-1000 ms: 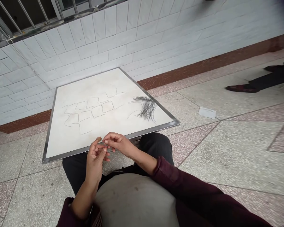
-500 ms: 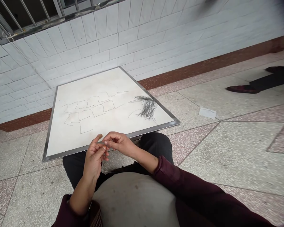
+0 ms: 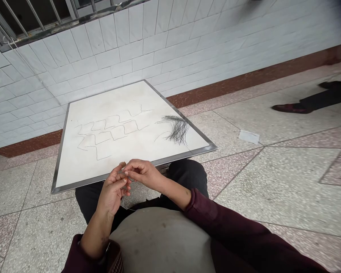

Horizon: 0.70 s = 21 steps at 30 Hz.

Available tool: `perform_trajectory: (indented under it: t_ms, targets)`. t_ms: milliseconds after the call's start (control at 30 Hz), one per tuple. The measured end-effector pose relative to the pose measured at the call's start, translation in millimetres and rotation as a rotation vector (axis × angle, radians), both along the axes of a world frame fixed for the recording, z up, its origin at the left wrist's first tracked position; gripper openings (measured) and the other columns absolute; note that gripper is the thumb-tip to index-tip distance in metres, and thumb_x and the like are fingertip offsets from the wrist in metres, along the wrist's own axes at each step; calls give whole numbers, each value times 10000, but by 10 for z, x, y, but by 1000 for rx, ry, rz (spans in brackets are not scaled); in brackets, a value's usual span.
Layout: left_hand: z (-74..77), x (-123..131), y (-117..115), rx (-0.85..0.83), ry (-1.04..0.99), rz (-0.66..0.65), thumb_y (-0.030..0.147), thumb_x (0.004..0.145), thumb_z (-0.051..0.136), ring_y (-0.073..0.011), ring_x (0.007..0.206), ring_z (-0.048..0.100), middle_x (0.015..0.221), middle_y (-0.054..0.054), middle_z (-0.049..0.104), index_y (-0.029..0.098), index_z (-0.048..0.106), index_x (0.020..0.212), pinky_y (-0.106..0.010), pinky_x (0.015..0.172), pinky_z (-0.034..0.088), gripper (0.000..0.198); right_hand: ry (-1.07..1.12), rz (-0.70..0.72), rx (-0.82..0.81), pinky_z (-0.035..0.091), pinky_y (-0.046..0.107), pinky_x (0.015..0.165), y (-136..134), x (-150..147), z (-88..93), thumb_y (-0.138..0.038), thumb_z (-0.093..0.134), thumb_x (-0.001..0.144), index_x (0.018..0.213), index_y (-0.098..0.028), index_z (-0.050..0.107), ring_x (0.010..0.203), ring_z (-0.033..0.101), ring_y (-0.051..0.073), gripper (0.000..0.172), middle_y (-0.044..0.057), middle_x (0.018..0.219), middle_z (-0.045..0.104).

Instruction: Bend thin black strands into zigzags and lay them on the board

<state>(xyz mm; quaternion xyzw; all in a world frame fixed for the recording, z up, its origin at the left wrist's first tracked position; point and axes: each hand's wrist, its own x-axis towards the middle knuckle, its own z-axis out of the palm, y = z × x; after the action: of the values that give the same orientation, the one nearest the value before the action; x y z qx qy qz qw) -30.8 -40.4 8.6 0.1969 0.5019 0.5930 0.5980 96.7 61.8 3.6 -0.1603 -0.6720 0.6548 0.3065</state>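
Observation:
My left hand and my right hand meet at the near edge of a white board with a metal rim that rests on my lap. Both pinch a thin dark strand that hangs down between them. On the board lie several strands bent into zigzag shapes. A loose bundle of dark strands lies at the board's right side.
White tiled wall rises behind the board, with a brown skirting strip. Speckled stone floor spreads to the right, with a scrap of paper on it. Another person's dark shoe and leg show at the far right.
My left hand has closed its fingers and moved up to meet the right hand's fingertips. A thin strand now hangs below them. The board has not moved.

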Motion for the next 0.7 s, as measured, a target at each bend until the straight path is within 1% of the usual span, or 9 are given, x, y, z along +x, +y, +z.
perform_trajectory:
  t_ms: [167, 367, 500, 567, 700]
  targets:
    - [-2, -8, -4, -24, 15, 2, 231, 702, 755, -91, 571, 554, 727, 5, 624, 190, 528, 1307, -190, 477, 417, 648, -10, -13, -2, 468, 239, 538, -24, -2, 7, -373, 631, 838, 796, -199, 634, 582, 580, 110, 179, -5, 708, 615]
    - [27, -29, 10, -69, 45, -37, 201, 683, 743, -88, 553, 549, 695, 14, 619, 198, 541, 1304, -189, 481, 412, 653, -55, -41, 119, 469, 236, 545, -55, 12, 48, -294, 607, 855, 782, -195, 643, 580, 600, 105, 128, 7, 759, 614]
    - [45, -27, 12, -68, 56, -51, 178, 684, 720, -92, 557, 554, 696, 15, 612, 198, 550, 1296, -197, 491, 418, 636, -70, -59, 198, 466, 227, 558, -72, 18, 60, -246, 597, 851, 765, -190, 649, 596, 588, 98, 115, 12, 769, 614]
    - [50, -19, 15, -56, 61, -50, 177, 696, 714, -92, 564, 551, 701, 14, 611, 195, 547, 1297, -201, 501, 424, 624, -64, -71, 161, 461, 217, 543, -82, 10, 49, -241, 589, 849, 765, -183, 642, 589, 580, 94, 115, 8, 759, 611]
    - [45, 4, 35, 13, 44, -23, 190, 733, 720, -93, 606, 556, 740, 13, 615, 210, 536, 1305, -212, 548, 453, 601, -17, -103, 6, 457, 207, 507, -96, -22, 7, -284, 596, 852, 814, -176, 617, 558, 565, 88, 116, -16, 701, 580]
